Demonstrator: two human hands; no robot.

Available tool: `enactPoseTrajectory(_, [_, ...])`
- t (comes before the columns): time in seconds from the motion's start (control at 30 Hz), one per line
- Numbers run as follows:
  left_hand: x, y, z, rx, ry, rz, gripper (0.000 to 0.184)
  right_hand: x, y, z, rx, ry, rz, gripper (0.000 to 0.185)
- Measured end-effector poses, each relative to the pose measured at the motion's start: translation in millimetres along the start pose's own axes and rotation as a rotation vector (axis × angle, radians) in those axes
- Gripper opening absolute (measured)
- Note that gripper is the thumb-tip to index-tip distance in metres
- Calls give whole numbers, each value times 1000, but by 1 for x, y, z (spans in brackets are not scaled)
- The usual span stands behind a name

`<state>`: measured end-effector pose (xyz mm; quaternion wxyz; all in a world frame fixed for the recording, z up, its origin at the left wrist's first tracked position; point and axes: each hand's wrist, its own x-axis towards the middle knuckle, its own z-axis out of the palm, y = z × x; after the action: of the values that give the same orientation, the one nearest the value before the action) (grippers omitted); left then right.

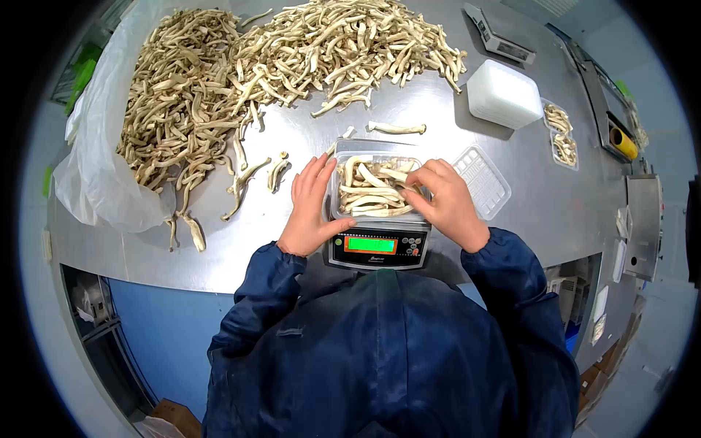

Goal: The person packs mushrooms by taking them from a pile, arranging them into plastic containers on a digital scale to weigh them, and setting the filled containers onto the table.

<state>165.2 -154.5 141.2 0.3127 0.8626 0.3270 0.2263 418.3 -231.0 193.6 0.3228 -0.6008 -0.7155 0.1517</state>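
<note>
A clear plastic tray (336, 198) filled with long pale mushrooms (366, 198) rests on a digital scale (376, 258) with a lit green display. My left hand (310, 212) lies along the tray's left side, fingers stretched out and thumb near its front edge. Over the tray's right part, my right hand (447, 203) has thumb and fingers closed on a mushroom among the others; its fingertips partly cover it. One single mushroom (396, 128) lies on the table behind the tray.
Large mushroom heaps (343, 47) cover the back and left of the steel table (161, 252), beside a clear plastic bag (102, 182). To the right are an empty clear tray (482, 182), a stack of white trays (504, 95), two filled trays (561, 135) and another scale (500, 36).
</note>
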Motion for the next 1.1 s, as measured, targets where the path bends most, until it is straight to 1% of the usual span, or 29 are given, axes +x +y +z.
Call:
enactPoseTrajectory(0.03, [0,3,2,11,-3,-8,104,-1,-2,1,13,-31,25,15])
enactPoseTrajectory(0.13, [6,13,6,89,-38,-17,106,-2,-3,15,-52,-3,-30,15])
enactPoseTrajectory(0.23, [13,18,5,80,-47,-7,110,0,-3,19,-68,-4,-56,15])
enactPoseTrajectory(0.37, [14,11,1,67,-21,33,114,3,4,4,94,19,57,13])
enactPoseTrajectory(0.5, [16,7,4,7,-55,18,117,17,42,-5,-135,171,60,12])
enactPoseTrajectory(0.6, [17,7,9,51,-69,28,117,22,55,-6,-186,103,10,12])
enactPoseTrajectory(0.7, [18,4,13,59,-90,27,115,25,56,-5,-260,87,-120,14])
enactPoseTrajectory(0.8, [20,5,16,78,-78,29,115,25,52,-2,-308,56,-169,14])
enactPoseTrajectory(0.9, [21,6,16,110,-98,18,115,22,46,0,-266,-11,-162,14])
enactPoseTrajectory(0.93, [21,6,17,120,-99,20,115,21,45,0,-281,-55,-133,18])
enactPoseTrajectory(1.03, [21,5,18,131,-93,30,114,21,38,3,-182,-39,-74,32])
enactPoseTrajectory(1.1, [22,5,17,146,-94,30,112,17,36,12,-127,-101,-78,44])
